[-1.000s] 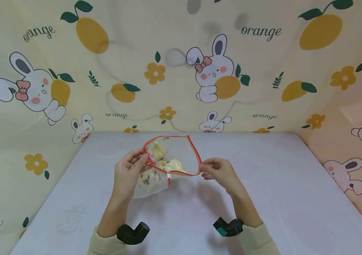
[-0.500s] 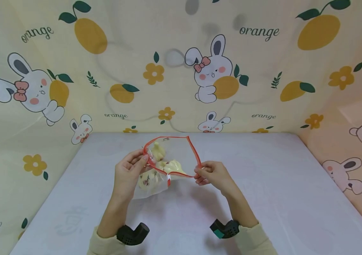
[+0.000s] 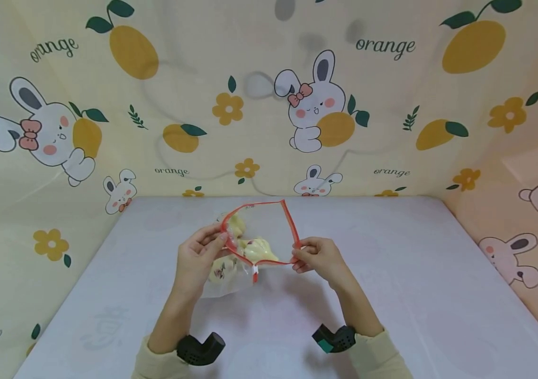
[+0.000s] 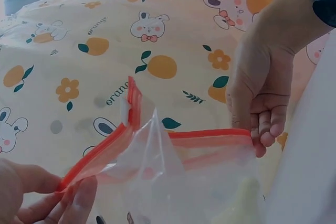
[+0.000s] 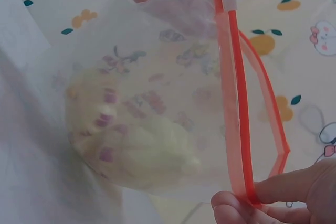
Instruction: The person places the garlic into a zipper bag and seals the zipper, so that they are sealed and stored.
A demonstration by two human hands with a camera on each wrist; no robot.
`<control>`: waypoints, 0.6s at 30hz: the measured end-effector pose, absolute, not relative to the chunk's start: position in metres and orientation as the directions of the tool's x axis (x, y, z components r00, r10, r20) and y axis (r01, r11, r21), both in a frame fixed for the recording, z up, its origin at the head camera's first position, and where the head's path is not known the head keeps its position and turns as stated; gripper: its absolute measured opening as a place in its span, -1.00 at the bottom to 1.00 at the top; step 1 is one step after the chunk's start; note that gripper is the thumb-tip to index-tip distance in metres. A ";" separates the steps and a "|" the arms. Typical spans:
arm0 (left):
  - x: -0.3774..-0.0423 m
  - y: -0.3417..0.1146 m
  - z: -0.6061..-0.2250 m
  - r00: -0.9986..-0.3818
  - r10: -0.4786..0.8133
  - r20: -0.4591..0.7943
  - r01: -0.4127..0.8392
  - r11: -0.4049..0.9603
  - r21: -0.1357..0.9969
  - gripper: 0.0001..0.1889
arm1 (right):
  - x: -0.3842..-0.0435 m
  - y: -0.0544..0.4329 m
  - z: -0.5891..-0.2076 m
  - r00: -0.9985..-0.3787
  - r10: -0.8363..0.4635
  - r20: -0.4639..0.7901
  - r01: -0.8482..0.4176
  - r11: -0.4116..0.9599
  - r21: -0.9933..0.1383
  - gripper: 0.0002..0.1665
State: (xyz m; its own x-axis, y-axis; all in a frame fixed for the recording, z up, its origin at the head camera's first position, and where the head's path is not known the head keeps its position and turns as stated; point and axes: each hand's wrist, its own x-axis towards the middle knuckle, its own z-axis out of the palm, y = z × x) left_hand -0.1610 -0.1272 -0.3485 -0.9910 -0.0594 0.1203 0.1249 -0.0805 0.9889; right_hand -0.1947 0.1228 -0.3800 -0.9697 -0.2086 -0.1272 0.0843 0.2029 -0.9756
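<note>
A translucent zip bag point(image 3: 236, 284) with a red zip edge is held up above the table, its mouth spread open. My left hand point(image 3: 198, 258) pinches the rim on the left side, thumb against fingers. At the lower right corner of the mouth, my right hand point(image 3: 320, 259) pinches the red edge between thumb and fingertips. A white slider point(image 3: 255, 269) sits on the near part of the rim. Inside lie pale yellow, bulb-shaped pieces point(image 3: 258, 248). The right wrist view shows these yellow pieces point(image 5: 152, 150) blurred through the plastic, with purple patches; their kind is unclear.
The white table point(image 3: 416, 295) spreads around and below both hands. Behind it hangs a cloth point(image 3: 259, 137) printed with rabbits, oranges and flowers. Black wrist cameras point(image 3: 200, 348) are strapped at both sleeves.
My right hand has moved slightly left and taken hold nearer the corner of the bag's mouth. Over the last half second my left hand has shifted a little right, carrying its side of the rim.
</note>
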 end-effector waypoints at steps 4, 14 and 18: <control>-0.161 -0.124 -0.351 -0.993 -0.032 0.114 0.116 -0.075 0.990 -0.67 | -0.196 0.124 -0.381 -0.973 -0.199 -0.117 0.075 0.205 -0.976 -0.67; -0.160 -0.112 -0.356 -0.992 0.033 0.120 0.118 -0.071 0.991 -0.67 | -0.199 0.127 -0.386 -0.975 -0.187 -0.120 0.084 0.189 -0.978 -0.68; -0.160 -0.107 -0.359 -0.991 0.062 0.123 0.119 -0.062 0.991 -0.69 | -0.200 0.128 -0.387 -0.976 -0.167 -0.137 0.102 0.200 -0.974 -0.68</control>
State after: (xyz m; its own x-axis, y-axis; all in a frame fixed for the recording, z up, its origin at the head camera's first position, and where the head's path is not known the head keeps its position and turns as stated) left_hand -0.1602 -0.1070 -0.3590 -0.9905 0.0618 0.1229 0.1191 -0.0619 0.9910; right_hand -0.2001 0.1280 -0.3869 -0.9765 -0.1667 -0.1369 0.1024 0.2000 -0.9744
